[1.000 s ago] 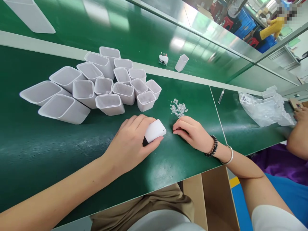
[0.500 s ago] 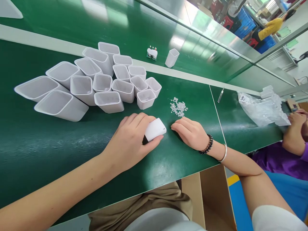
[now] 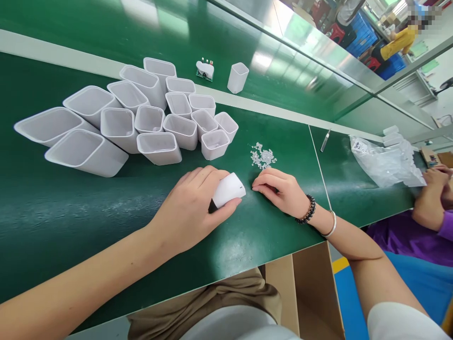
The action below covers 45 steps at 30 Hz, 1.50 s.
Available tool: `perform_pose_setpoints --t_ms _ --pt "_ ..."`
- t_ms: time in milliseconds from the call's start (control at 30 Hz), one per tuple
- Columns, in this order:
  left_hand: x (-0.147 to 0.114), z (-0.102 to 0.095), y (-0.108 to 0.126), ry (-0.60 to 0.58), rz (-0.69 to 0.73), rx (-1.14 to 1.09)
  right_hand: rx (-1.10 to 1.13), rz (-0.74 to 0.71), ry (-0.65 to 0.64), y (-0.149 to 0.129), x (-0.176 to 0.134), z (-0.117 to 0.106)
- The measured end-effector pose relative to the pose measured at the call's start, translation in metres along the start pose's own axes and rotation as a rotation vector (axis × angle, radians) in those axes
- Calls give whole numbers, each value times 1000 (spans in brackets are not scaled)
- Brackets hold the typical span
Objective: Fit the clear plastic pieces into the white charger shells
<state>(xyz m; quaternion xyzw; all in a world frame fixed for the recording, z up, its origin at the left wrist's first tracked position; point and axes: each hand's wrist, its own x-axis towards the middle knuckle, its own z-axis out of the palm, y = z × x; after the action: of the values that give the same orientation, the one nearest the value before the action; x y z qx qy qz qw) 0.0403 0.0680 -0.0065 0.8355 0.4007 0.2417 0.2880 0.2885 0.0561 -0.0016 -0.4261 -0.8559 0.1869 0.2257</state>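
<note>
My left hand (image 3: pixel 193 208) is wrapped over a white plastic casing (image 3: pixel 230 190) with a small dark slot at its end and a black part at its lower side. Just right of the casing, my right hand (image 3: pixel 279 191) has thumb and fingertips pinched together close above the green table. Whatever those fingertips hold is too small or hidden to make out. A small pile of tiny clear plastic pieces (image 3: pixel 262 156) lies right beyond my right hand. Several open white casings (image 3: pixel 159 148) stand grouped behind and left of my left hand.
On the strip beyond the pale rail are a small circuit board with white parts (image 3: pixel 205 71) and a lone white casing (image 3: pixel 238 78). Farther right lie a tweezers-like tool (image 3: pixel 325 140) and a clear plastic bag (image 3: pixel 382 160). A co-worker's arm (image 3: pixel 430 198) rests at the right edge.
The circuit board and lone casing on the far strip have shifted left. My right fingertips have come together in a clearer pinch; my left hand keeps the white casing almost still.
</note>
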Motion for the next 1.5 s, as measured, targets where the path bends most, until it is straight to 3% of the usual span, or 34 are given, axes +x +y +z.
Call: perform_pose_setpoints --t_ms 100,200,367,600,900,1333,1500 --pt "-2 -3 5 -93 -30 -227 -133 -59 -31 1 1 3" --pt "-5 -1 9 -143 -19 -265 -122 -77 -22 -8 2 0" --pt "-9 8 10 -64 44 -158 147 -107 131 -32 1 -7" --pt "-10 13 8 37 110 -68 51 -185 172 -37 -1 -5" --pt "-9 12 9 39 118 -44 -31 -267 171 -34 -2 -3" --pt "-9 13 9 42 131 -27 -18 -267 135 -35 -2 -5" --pt "-9 14 8 30 140 28 125 -113 95 -38 0 -6"
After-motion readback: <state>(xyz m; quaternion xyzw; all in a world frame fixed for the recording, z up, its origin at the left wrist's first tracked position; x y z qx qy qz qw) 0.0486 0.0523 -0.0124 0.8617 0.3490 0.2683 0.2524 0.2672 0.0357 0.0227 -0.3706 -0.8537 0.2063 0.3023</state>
